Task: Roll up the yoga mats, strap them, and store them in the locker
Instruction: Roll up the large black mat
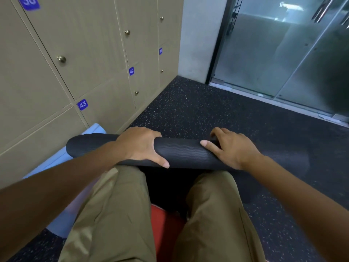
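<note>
dim indoor | daylight glare via glass door [283, 50] | edges warped, soft

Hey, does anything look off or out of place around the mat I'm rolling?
Nothing stands out. The black yoga mat is rolled evenly under both hands, the locker doors are shut, and a light blue mat lies flat alongside.

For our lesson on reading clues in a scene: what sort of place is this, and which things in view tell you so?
Probably a gym or yoga studio locker area: numbered lockers line the wall, the floor is speckled rubber, and both hands grip a rolled black mat.
</note>
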Motion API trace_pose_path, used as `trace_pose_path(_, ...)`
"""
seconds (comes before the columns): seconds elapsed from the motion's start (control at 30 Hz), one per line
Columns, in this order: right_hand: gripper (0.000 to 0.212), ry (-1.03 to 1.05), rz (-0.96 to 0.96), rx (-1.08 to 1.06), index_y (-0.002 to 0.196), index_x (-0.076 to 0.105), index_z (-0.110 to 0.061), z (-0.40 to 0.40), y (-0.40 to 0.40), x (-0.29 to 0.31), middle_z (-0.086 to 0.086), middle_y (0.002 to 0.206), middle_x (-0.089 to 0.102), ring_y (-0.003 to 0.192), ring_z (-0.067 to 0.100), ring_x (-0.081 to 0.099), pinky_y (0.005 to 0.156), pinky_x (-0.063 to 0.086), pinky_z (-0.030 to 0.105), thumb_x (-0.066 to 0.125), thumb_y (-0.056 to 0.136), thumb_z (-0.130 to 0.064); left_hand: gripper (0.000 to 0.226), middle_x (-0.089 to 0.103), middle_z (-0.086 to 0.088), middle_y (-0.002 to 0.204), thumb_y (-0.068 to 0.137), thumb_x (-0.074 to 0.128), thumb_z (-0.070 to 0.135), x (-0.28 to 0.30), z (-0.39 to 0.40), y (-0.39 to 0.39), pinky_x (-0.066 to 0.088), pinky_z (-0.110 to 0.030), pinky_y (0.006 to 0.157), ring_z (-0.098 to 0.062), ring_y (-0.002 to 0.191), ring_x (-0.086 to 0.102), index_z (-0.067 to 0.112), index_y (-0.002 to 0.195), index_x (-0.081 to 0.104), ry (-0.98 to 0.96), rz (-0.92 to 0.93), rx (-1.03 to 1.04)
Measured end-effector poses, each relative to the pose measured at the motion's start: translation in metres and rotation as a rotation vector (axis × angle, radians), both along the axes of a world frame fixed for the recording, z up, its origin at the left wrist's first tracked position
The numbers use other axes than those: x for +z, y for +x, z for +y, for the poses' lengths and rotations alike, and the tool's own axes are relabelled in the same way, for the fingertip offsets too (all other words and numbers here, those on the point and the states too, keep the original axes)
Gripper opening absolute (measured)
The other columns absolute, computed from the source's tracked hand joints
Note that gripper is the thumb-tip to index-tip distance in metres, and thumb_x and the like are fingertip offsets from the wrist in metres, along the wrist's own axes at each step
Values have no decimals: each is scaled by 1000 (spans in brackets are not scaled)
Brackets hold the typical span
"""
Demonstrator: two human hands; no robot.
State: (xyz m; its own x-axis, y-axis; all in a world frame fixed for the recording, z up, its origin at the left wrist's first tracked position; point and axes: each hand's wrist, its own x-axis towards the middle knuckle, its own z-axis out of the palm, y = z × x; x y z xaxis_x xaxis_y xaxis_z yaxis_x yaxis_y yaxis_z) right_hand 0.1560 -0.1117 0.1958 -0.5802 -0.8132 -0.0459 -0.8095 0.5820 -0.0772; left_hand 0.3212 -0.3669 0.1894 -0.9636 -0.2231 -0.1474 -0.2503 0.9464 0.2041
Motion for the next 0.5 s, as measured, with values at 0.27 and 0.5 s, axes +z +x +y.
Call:
trace_pose_path(0.27, 74, -84, 85, -42, 111, 56, -27, 0, -5, -30, -6, 102, 67, 93, 21, 63, 76, 37, 36, 13, 90, -83, 60, 73, 21, 83, 49, 77, 84, 2, -21, -27, 54, -29, 76, -3, 83, 69, 40, 90, 70, 287, -247, 14)
trace_pose_path(0.5, 77, 41, -177, -125, 90, 60, -35, -23, -27, -26, -4, 88, 65, 90, 24, 62, 85, 51, 45, 9, 83, -91, 79, 54, 23, 123, 60, 61, 92, -12, -28, -19, 50, -37, 93, -5, 107, 58, 40, 119, 58, 110, -163, -48)
